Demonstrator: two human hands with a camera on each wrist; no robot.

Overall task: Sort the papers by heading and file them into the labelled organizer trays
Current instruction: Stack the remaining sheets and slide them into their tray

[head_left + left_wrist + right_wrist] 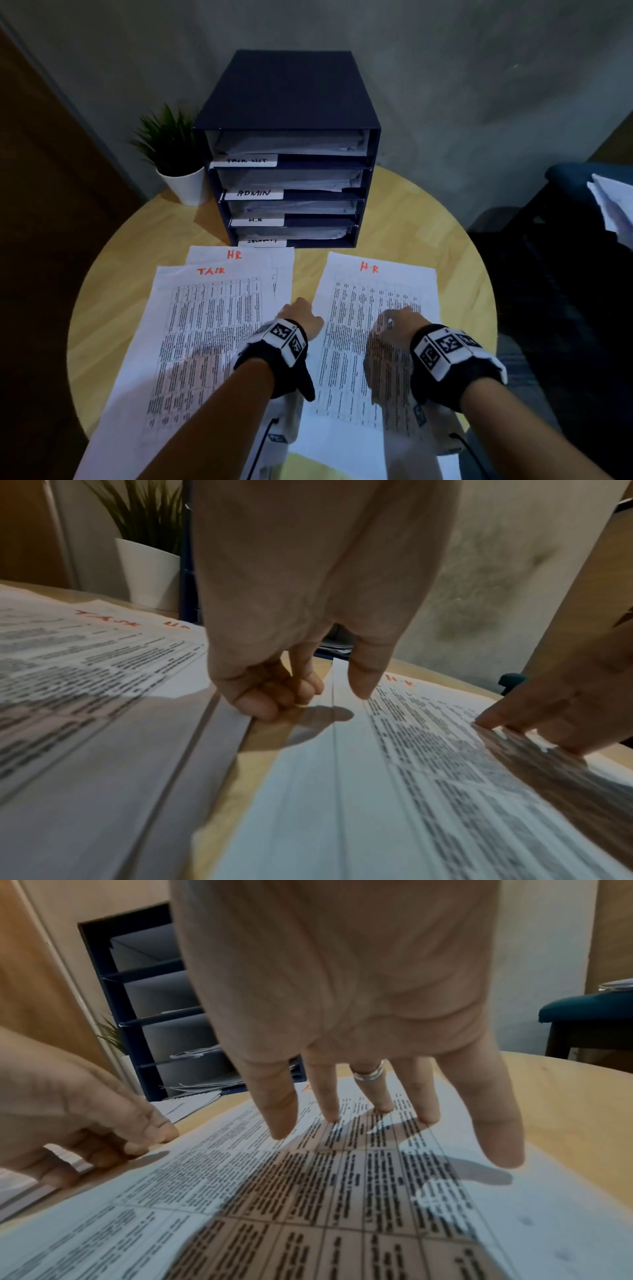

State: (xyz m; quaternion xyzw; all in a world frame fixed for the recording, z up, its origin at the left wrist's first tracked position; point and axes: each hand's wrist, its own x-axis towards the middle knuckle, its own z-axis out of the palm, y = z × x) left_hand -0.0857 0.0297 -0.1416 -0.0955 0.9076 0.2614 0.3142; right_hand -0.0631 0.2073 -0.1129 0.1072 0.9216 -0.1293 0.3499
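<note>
Round wooden table; dark blue organizer at its far side, four stacked trays holding papers, labels reading TASK LIST, ADMIN, H.R, and a bottom one partly hidden; potted plant just left of it.
Sheet headed TASK at near left, overlapping a sheet headed HR behind it; sheet headed H.R at near right, apart from both.
Left hand: fingers curled at the TASK sheet's right edge, thumb straight above the H.R sheet's left margin.
Right hand: fingers straight and spread, tips resting on the H.R sheet.
</note>
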